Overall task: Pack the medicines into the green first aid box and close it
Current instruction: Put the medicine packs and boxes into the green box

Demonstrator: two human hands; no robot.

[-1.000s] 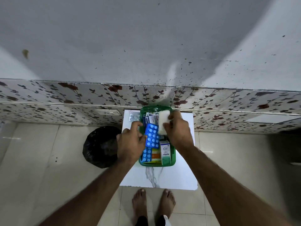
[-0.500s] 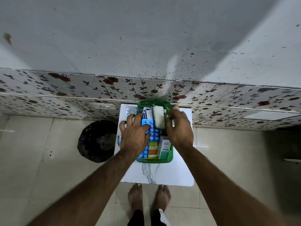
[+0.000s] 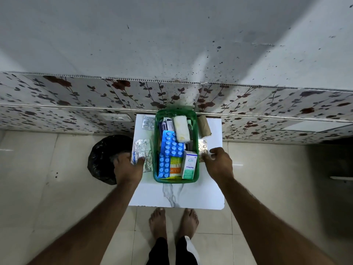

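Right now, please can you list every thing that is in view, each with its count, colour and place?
green first aid box: 1, green, open, table middle
blue blister strips: 2, blue, in box
white roll: 1, white, in box
carton: 1, white-green, in box
silver blister strips: 3, silver, on table, two left and one right of box
brown roll: 1, brown, right of box
table: 1, white
bin bag: 1, black, on floor, left
left hand: on left silver strip
right hand: at right silver strip
feet: 2, bare

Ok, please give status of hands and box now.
Left hand on silver strips; right hand at small strip. Green box open, partly packed. Nothing blocking.
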